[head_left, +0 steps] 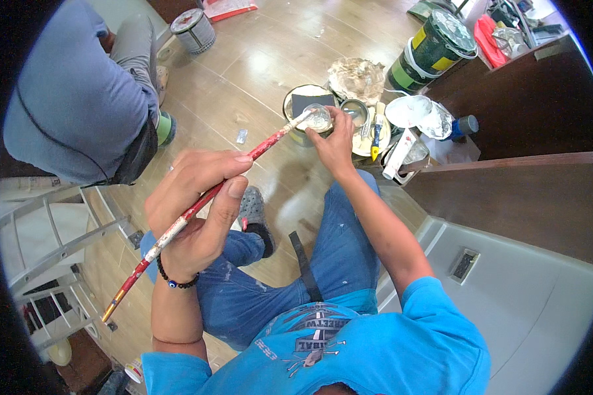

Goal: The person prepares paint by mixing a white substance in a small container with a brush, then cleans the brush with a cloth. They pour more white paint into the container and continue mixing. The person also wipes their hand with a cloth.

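My left hand (197, 207) grips a long red paint-stained brush handle (178, 227), which slants from lower left up to the right. Its tip reaches into a small clear cup (318, 118) that my right hand (336, 145) holds over an open paint can (296, 102). I am sitting on the wooden floor in blue jeans and a blue shirt, one grey shoe (254, 210) under my left hand.
Another person in a grey shirt (79, 99) crouches at upper left. A white stepladder (53, 243) stands at left. A green paint bucket (435, 49), white lids, tools and rags crowd the upper right beside a dark wooden wall (534, 178).
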Tool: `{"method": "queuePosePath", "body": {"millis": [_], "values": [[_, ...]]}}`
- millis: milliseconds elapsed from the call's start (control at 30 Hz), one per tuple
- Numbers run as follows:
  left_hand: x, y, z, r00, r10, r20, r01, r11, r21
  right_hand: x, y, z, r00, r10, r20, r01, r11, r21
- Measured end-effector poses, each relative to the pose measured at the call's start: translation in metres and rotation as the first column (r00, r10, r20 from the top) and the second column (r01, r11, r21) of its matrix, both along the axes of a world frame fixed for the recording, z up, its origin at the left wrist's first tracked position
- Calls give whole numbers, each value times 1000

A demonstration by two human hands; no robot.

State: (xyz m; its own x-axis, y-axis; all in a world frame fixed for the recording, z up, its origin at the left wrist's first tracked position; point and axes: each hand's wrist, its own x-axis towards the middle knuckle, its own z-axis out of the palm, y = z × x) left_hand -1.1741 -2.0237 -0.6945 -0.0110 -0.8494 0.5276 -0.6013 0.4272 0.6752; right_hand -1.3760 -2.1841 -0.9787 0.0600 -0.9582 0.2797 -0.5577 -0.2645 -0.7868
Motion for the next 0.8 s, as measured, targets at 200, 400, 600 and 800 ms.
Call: {"method": "queuePosePath", "body": {"millis": [200,400,600,800], "values": [[1,3,1,1000,-2,-9,2,999,-34,23,-4,-20,996,-84,-36,84,996,10],[4,4,1,1000,-3,9,3,999,-43,34,-7,-26,978,-156,-139,173,977,125],[4,3,0,1000,1,12,0,999,-41,34,-3,-29,979,-148,-142,170,972,161],[4,2,-1,1000,-5,9,6,999,-49,30,-1,-24,985,-138,-108,152,978,142]]}}
